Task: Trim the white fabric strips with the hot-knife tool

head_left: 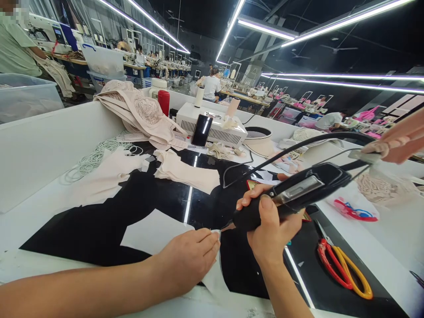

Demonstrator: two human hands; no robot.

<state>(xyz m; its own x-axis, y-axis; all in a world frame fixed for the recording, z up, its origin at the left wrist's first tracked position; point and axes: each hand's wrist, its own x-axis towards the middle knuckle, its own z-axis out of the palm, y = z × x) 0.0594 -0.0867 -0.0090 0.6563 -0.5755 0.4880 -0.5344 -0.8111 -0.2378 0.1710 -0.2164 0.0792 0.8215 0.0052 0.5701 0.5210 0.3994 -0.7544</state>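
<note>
Black corded tool [300, 190]: I'm grasping it in right hand [271, 234], tip [228, 226] aiming left at white cloth [154, 232], near centre, where left hand [188, 258] is pinching edge. Red-and-yellow scissors [338, 266] are lying right; pale cloth stack [185, 171] is sitting farther off. Slipping cloth could be sending tip into fingers. Left fingers are hiding pinched edge; I'm not making out whether tip is touching.

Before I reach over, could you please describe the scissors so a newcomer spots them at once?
Find the glossy black board on the white table. On it, right of the right hand holding the black tool, lie scissors, set apart by one red and one yellow handle.
</note>
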